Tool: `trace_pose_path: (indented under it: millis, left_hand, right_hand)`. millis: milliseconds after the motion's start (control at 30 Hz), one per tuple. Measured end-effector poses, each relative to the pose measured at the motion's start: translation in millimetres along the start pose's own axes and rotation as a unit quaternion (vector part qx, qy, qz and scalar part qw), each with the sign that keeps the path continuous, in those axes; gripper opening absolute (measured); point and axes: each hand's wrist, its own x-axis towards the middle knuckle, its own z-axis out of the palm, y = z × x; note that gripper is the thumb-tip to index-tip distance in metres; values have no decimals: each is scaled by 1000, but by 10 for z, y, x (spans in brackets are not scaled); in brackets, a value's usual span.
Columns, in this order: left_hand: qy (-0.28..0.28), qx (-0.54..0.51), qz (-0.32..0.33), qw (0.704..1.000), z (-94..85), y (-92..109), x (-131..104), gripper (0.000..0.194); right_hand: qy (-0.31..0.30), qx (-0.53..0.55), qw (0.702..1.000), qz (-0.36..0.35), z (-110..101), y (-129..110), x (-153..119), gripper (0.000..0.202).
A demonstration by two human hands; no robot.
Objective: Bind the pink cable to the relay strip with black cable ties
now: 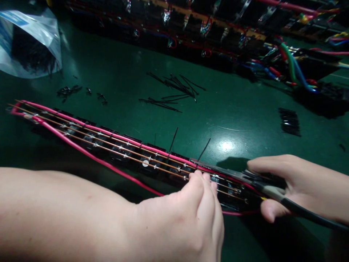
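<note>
A long strip of black blocks (120, 154) lies slantwise across the table, with copper rods and a red wire (122, 138) running along it. My left hand (196, 214) is closed, its fingertips pressed together on the strip right of its middle. In my right hand (289, 182) are long-nose pliers (242, 175) with grey and black handles, their jaws lying along the strip's far edge near my left fingertips. Two black cable ties round the red wire have upright tails; one tail (204, 149) stands close to the plier tips. What my left fingertips pinch is hidden.
Loose black cable ties (177, 87) lie beyond the strip, with short black pieces (68, 91) to their left. An open plastic bag (56, 40) of black ties sits far left. At right is a black bundle (289, 122). Large wired assemblies (191, 25) span the back.
</note>
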Motion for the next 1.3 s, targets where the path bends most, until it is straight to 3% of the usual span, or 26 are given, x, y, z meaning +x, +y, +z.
trace_pose_path:
  millis: [267,500,867,1300]
  left_hand:
    - [-14,2,7,1000,-10,-4,12,46]
    - [-7,1,4,1000,-3,-2,12,44]
    - [-4,21,19,1000,13,-24,12,47]
    - [-19,3,26,999,-26,-14,9,47]
  right_hand:
    - [30,-40,999,11,27,-68,3,63]
    - [91,-93,992,2,63,-123,-10,71]
    - [102,-96,990,-10,97,-141,-21,78]
    - [8,-17,1000,9,52,-70,1,64]
